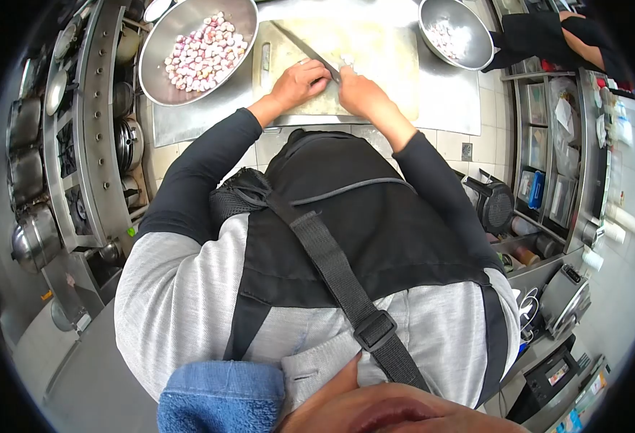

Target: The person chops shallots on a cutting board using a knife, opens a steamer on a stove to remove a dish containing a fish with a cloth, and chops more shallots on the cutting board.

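Steel counter [187,123] gleaming; pinkish bulbs [205,58] in the left bowl [151,68]; left fingers [317,71] bunched by the knife [306,49], their catch hidden; right fingers [348,74] clasping its handle; safest with left fingertips tucked, strokes short.

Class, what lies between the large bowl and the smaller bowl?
The head view shows a cutting board on a metal table, with a knife, left hand and right hand over it.

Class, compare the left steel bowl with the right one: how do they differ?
The left bowl looks larger than the right bowl. The left bowl holds plump pinkish shallots; the right bowl holds paler, smaller-looking pieces. Both are round, metal and open-topped.
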{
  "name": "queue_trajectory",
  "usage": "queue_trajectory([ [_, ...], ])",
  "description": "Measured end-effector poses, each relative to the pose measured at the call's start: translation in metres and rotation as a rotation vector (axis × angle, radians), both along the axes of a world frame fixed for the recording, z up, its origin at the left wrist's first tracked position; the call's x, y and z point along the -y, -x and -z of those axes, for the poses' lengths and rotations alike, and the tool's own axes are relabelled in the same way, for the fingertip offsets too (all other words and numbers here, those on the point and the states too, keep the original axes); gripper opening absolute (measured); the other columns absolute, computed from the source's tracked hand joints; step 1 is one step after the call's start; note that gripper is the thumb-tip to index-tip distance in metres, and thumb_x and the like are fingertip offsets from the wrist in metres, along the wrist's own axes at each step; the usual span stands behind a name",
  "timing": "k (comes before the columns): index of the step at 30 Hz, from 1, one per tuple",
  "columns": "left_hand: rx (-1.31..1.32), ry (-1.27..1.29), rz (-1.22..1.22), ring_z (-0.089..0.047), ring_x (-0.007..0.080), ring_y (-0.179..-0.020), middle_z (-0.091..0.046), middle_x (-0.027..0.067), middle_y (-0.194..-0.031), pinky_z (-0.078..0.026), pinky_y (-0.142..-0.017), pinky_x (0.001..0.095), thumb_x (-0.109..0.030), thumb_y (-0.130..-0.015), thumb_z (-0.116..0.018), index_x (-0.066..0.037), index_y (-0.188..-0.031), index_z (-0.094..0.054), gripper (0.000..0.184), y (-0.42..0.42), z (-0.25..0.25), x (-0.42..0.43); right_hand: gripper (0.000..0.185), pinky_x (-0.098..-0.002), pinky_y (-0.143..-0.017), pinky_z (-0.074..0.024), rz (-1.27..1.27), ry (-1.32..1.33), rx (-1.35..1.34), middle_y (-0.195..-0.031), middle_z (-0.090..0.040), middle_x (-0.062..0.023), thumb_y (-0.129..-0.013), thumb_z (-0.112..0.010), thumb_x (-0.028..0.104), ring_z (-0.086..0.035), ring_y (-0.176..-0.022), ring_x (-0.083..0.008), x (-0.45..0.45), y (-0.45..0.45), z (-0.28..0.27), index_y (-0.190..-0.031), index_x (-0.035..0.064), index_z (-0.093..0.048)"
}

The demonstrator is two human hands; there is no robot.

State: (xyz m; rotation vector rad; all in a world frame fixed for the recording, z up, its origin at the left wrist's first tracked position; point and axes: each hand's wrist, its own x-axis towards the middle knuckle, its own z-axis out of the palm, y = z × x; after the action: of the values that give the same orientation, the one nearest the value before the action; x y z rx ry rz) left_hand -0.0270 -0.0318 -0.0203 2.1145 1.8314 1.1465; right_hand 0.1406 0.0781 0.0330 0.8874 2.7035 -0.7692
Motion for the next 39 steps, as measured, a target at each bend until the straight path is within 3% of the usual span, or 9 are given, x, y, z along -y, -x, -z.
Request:
queue_trajectory([
  [6, 0.064, 0.013, -0.005, -0.065, 0.0299, -0.091, -0.066, 0.0085, -0.096, -0.053, -0.080, 0.0397, -0.006, -0.080, -0.070, -0.006, -0.093, -0.067, 0.014, 0.002, -0.001, 0.007, 0.031, -0.0552, -0.088, -0.0507, -0.001, 0.032, 0.075, -0.104, -0.067, -0.0321, -0.093, -0.044, 0.013, -0.066, -0.100, -0.0463, 0.006, -0.007, -0.030, -0.119, -0.0012, -0.052],
  [12, 0.170, -0.032, -0.245, -0.066, 0.0279, -0.091, -0.069, 0.0096, -0.093, -0.053, -0.083, 0.0360, -0.005, -0.082, -0.063, -0.009, -0.099, -0.073, 0.020, 0.064, -0.113, 0.036, 0.034, -0.0565, -0.087, -0.0500, 0.051, 0.044, 0.007, -0.100, -0.067, -0.0333, -0.098, -0.046, 0.020, -0.065, -0.096, -0.0492, 0.005, -0.007, 0.000, -0.122, -0.0034, -0.048],
  [14, -0.138, 0.171, -0.427, -0.068, 0.0269, -0.094, -0.071, 0.0108, -0.098, -0.053, -0.083, 0.0386, -0.008, -0.082, -0.063, -0.011, -0.105, -0.075, 0.026, 0.148, -0.093, 0.038, 0.034, -0.0571, -0.086, -0.0500, 0.041, 0.046, 0.015, -0.098, -0.067, -0.0334, -0.099, -0.046, 0.022, -0.065, -0.094, -0.0500, 0.004, -0.007, -0.002, -0.122, -0.0039, -0.046],
  [17, -0.051, 0.747, -0.441, -0.065, 0.0343, -0.108, -0.070, 0.0134, -0.112, -0.051, -0.095, 0.0416, -0.009, -0.086, -0.061, -0.010, -0.111, -0.075, 0.028, 0.225, -0.042, 0.059, 0.033, -0.0580, -0.084, -0.0500, 0.020, 0.004, -0.032, -0.096, -0.067, -0.0337, -0.099, -0.046, 0.022, -0.065, -0.092, -0.0500, 0.004, -0.008, 0.005, -0.120, -0.0038, -0.046],
  [18, -0.249, 0.536, -0.330, -0.065, 0.0352, -0.107, -0.069, 0.0146, -0.112, -0.051, -0.094, 0.0418, -0.014, -0.089, -0.064, -0.008, -0.113, -0.073, 0.026, 0.225, -0.037, 0.069, 0.033, -0.0581, -0.083, -0.0501, 0.016, 0.011, -0.026, -0.096, -0.066, -0.0338, -0.099, -0.046, 0.022, -0.065, -0.092, -0.0501, 0.004, -0.006, 0.004, -0.120, -0.0038, -0.046],
  [24, -0.342, 0.519, -0.251, -0.064, 0.0377, -0.096, -0.068, 0.0182, -0.103, -0.051, -0.085, 0.0449, -0.021, -0.089, -0.067, -0.006, -0.120, -0.067, 0.035, 0.240, -0.015, 0.076, 0.030, -0.0595, -0.077, -0.0492, -0.046, 0.042, -0.211, -0.091, -0.067, -0.0307, -0.099, -0.048, 0.022, -0.064, -0.087, -0.0491, 0.006, -0.027, 0.002, -0.118, -0.0011, -0.049],
  [26, -0.365, 0.427, -0.290, -0.066, 0.0376, -0.086, -0.068, 0.0170, -0.091, -0.051, -0.076, 0.0490, -0.023, -0.085, -0.065, -0.006, -0.094, -0.067, 0.019, 0.229, -0.022, 0.075, 0.029, -0.0585, -0.079, -0.0492, -0.063, 0.111, -0.127, -0.091, -0.067, -0.0309, -0.098, -0.049, 0.021, -0.065, -0.088, -0.0484, 0.018, -0.030, -0.003, -0.116, -0.0005, -0.050],
  [35, -0.163, 0.644, -0.382, -0.067, 0.0376, -0.089, -0.070, 0.0200, -0.092, -0.053, -0.080, 0.0450, -0.013, -0.081, -0.066, -0.004, -0.090, -0.072, 0.014, 0.235, -0.039, 0.073, 0.030, -0.0588, -0.082, -0.0491, 0.092, 0.096, -0.119, -0.095, -0.067, -0.0309, -0.099, -0.047, 0.027, -0.064, -0.090, -0.0501, -0.015, -0.054, -0.002, -0.113, 0.0001, -0.050],
  [39, -0.064, 0.271, -0.462, -0.067, 0.0319, -0.090, -0.069, 0.0157, -0.094, -0.053, -0.080, 0.0400, -0.013, -0.080, -0.070, -0.004, -0.095, -0.069, 0.018, 0.205, -0.086, 0.050, 0.031, -0.0584, -0.085, -0.0484, 0.128, 0.097, -0.088, -0.098, -0.067, -0.0314, -0.099, -0.047, 0.028, -0.064, -0.094, -0.0498, -0.032, -0.058, 0.003, -0.113, 0.0002, -0.050],
])
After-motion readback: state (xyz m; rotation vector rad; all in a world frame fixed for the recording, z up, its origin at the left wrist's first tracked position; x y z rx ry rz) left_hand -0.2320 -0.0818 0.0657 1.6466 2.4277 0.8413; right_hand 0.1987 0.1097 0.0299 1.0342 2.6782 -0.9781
